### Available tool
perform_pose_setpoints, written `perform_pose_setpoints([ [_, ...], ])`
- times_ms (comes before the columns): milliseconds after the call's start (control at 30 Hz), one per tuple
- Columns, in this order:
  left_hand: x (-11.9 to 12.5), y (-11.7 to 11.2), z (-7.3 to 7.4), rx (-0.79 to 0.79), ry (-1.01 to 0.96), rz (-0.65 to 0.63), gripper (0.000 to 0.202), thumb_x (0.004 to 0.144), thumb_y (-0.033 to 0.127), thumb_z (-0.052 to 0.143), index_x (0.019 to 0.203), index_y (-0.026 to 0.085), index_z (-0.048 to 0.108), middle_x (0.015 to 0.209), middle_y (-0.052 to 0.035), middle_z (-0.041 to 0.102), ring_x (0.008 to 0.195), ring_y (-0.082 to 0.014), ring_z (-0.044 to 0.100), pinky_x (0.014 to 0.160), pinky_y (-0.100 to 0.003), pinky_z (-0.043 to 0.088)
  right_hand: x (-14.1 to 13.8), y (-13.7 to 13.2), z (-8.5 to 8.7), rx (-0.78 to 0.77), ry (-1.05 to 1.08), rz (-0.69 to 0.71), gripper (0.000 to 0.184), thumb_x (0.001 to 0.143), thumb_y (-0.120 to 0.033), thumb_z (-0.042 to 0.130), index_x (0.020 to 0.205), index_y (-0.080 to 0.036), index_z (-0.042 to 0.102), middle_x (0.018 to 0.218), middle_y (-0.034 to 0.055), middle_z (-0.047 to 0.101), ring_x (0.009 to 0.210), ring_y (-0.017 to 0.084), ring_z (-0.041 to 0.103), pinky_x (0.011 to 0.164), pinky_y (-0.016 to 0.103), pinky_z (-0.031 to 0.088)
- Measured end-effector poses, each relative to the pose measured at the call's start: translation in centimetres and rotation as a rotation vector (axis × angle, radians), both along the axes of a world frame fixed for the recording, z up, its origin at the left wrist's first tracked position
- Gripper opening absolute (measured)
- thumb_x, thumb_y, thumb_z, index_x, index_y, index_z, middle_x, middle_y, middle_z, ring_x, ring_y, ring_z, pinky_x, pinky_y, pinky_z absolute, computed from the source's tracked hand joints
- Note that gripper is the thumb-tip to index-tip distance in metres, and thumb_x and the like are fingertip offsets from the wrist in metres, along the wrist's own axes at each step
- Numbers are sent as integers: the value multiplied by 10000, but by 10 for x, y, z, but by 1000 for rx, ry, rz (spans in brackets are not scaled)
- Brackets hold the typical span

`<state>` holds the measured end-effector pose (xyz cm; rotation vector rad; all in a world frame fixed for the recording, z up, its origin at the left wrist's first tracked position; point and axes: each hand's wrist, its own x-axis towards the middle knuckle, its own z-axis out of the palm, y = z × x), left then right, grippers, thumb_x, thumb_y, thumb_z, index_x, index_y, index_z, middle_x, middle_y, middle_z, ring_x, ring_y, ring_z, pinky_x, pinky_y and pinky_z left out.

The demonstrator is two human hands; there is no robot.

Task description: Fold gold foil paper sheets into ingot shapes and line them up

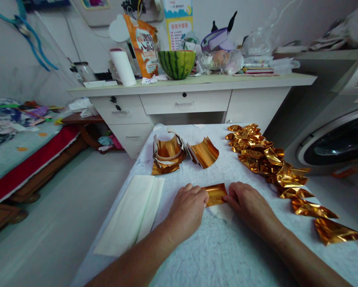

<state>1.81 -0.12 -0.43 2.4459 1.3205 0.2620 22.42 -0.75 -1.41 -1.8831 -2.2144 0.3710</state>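
A small sheet of gold foil paper [215, 194] lies low over the table between my hands, slightly curved. My left hand [188, 207] is closed on its left end. The fingers of my right hand [247, 203] pinch its right edge. Beyond them sit a curled stack of gold foil sheets [207, 152] and a larger rolled pile of gold and white sheets [168, 151]. To the right, a long row of folded gold foil pieces [271, 159] runs along the table edge. Left of my left hand lies a folded pale paper sheet [131, 215].
The table has a pale patterned cover [223, 251]. Behind it stands a white desk [185, 101] bearing a half watermelon [177, 63], an orange snack bag [143, 48] and a white roll [122, 67]. A washing machine [325, 115] is at right, a bed [26, 159] at left.
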Motion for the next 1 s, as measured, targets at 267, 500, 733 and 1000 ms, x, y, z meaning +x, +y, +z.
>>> perform_pose_setpoints([
  [267, -2, 1, -3, -30, -27, -36, 150, 886, 82, 445, 843, 194, 535, 884, -25, 608, 862, -190, 537, 777, -306, 393, -8, -2, -2, 80, 76, 125, 152, 917, -200, 511, 782, -188, 578, 804, 51, 607, 775, 203, 530, 711, 305, 363],
  [500, -1, 0, -4, -38, -8, -25, 163, 884, 70, 429, 863, 191, 535, 911, -35, 608, 871, -194, 542, 793, -316, 408, -26, -12, 0, 132, -53, 35, 207, 868, -395, 575, 825, -192, 579, 843, 72, 571, 800, 249, 506, 703, 353, 352],
  [733, -3, -3, -5, -15, 52, 47, 113, 895, 128, 438, 873, 188, 531, 911, -46, 624, 861, -209, 567, 776, -334, 424, -37, -15, -3, 206, -185, -13, 419, 829, -601, 552, 885, -187, 577, 893, 105, 568, 844, 295, 508, 726, 413, 358],
  [1000, -7, 0, -5, -35, 30, 33, 81, 890, 151, 475, 864, 194, 539, 904, -35, 630, 865, -206, 582, 757, -323, 425, -39, -13, -1, 178, -181, -20, 426, 820, -613, 561, 860, -189, 571, 888, 110, 571, 841, 299, 515, 721, 419, 353],
])
